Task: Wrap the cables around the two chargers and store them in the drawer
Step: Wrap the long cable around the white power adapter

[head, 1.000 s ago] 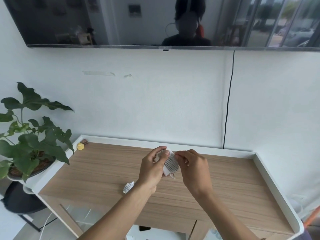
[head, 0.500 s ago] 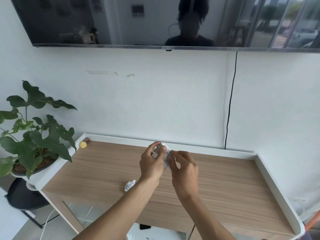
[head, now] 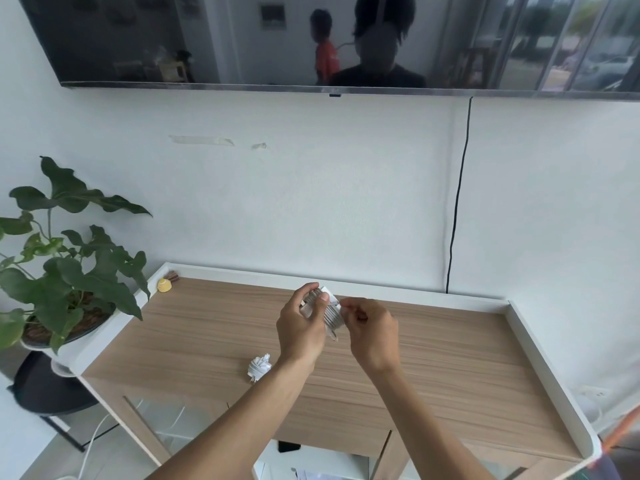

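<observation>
**Clearance findings: bench top**

The bench lay mostly open. Its right half was bare wood to the raised white rim, which bounded the right side and the back edge against the wall. The left hand and right hand occupied the middle, held above the surface, close together with a cable-wound charger between them. A second wrapped charger lay on the wood just left of the left forearm, the only obstruction in the near-left area. A small yellow object sat in the far-left corner, well apart. Plant leaves overhung the left rim. A wall screen hung well above.
</observation>
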Tool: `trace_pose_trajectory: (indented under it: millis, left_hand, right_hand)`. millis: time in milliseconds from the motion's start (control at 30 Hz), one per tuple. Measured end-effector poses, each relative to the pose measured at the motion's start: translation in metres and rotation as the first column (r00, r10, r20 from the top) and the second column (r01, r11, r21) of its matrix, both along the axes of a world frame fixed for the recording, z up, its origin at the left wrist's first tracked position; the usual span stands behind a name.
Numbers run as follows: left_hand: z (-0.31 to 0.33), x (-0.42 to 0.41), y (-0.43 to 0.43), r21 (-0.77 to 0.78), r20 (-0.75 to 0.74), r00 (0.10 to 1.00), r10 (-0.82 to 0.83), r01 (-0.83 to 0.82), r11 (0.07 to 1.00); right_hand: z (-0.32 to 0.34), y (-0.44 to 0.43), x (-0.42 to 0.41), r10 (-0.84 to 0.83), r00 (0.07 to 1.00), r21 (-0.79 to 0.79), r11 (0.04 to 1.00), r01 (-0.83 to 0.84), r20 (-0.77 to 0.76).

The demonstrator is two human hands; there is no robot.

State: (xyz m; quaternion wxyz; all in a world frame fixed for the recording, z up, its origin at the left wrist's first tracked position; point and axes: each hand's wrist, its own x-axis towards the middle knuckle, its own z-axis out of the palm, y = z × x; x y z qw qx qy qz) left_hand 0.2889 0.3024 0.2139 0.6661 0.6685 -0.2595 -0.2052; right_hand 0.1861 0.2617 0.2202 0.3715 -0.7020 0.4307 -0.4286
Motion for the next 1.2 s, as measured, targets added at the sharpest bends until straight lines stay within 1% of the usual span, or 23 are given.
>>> trace_pose_trajectory:
  millis: [100,333,500,600,767,967,1200]
  left_hand:
    - [0.004,-0.001,-0.002,-0.005,0.010,1.000,-0.007,0.007,1.000]
    - [0.004,-0.003,-0.008,-0.005,0.021,0.999,0.041,-0.041,0.999]
    - [0.005,0.000,-0.010,-0.003,-0.006,0.999,0.037,-0.037,0.999]
    - [0.007,-0.001,-0.010,0.019,-0.005,0.998,0.061,-0.061,0.998]
    - [-0.001,-0.003,-0.008,0.047,0.038,0.997,0.073,-0.075,0.996]
    - [-0.002,0.000,-0.007,0.045,0.084,0.994,0.065,-0.069,0.997]
    - [-0.005,0.000,-0.006,0.056,0.114,0.990,0.081,-0.088,0.995]
  right_hand:
    - [0.005,-0.005,-0.001,0.009,1.000,0.007,1.000,-0.008,-0.016]
    - [0.003,0.001,0.008,-0.067,0.997,-0.011,0.998,0.067,0.028]
    - [-0.004,0.010,0.012,-0.020,1.000,-0.155,0.988,0.022,0.016]
    - [-0.009,0.013,0.015,-0.017,1.000,-0.195,0.981,0.016,-0.006]
    - [-0.016,0.011,0.015,-0.033,0.999,-0.173,0.984,0.031,-0.009]
    - [-0.020,0.003,0.013,-0.012,0.999,-0.139,0.990,0.018,0.044]
    - [-0.024,0.005,0.015,-0.004,1.000,-0.172,0.985,0.006,0.013]
